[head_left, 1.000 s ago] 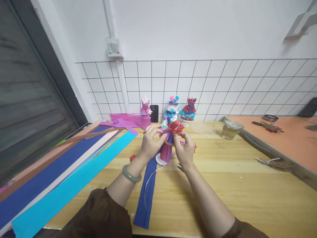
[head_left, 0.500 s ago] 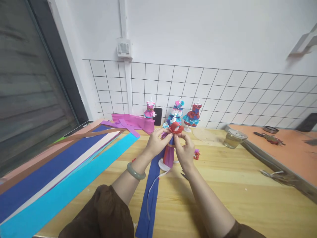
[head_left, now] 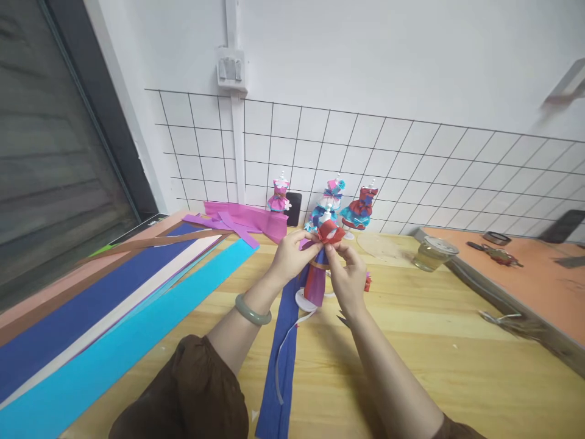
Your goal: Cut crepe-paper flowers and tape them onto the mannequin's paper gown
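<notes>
Between my hands stands a miniature dress form on a white round base (head_left: 302, 299), wearing a purple and red crepe paper skirt (head_left: 315, 285). A piece of red crepe paper (head_left: 331, 231) wraps its upper part. My left hand (head_left: 295, 253) pinches the red paper's lower edge from the left, thumb and fingers together. From the right, my right hand (head_left: 348, 271) pinches the same edge with thumb and index finger. A dark blue paper strip (head_left: 280, 360) runs toward me under the form, with a thin white ribbon (head_left: 278, 372) on it.
Long paper strips (head_left: 137, 323) lie on the left. Dressed miniature forms stand at the back: pink (head_left: 278, 198), multicoloured (head_left: 329, 198) and red-blue (head_left: 361, 210). A dark phone (head_left: 294, 209) leans there. A lidded cup (head_left: 434, 253) is right; scissor tips (head_left: 342, 319) show beside my right wrist.
The view has shifted slightly. The red paper looks a little flatter and broader at the front of the form. Both hands keep pinching its lower edge.
</notes>
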### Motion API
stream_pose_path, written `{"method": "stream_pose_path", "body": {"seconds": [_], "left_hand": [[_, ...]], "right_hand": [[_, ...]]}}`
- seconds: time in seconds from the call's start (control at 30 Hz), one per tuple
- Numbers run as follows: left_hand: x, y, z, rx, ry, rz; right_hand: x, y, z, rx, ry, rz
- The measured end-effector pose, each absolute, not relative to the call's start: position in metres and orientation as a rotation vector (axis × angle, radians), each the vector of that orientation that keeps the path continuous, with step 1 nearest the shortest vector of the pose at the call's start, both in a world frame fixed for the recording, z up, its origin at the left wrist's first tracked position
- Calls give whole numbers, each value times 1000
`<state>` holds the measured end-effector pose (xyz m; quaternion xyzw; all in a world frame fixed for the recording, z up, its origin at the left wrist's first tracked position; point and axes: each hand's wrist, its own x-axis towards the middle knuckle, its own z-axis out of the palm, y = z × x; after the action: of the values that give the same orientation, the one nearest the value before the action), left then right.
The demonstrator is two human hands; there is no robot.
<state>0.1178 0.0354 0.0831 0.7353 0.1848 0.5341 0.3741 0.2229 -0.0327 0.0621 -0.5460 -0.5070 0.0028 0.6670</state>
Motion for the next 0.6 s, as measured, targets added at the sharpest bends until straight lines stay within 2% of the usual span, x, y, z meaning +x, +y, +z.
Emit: {"method": "stream_pose_path", "body": {"seconds": [0.47, 0.6], "left_hand": [[117, 39, 81, 1850, 435, 1369], [117, 38, 80, 1840, 443, 1381]], "right_hand": [[223, -30, 59, -1151, -1074, 157], [221, -31, 63, -1083, -983, 295]]}}
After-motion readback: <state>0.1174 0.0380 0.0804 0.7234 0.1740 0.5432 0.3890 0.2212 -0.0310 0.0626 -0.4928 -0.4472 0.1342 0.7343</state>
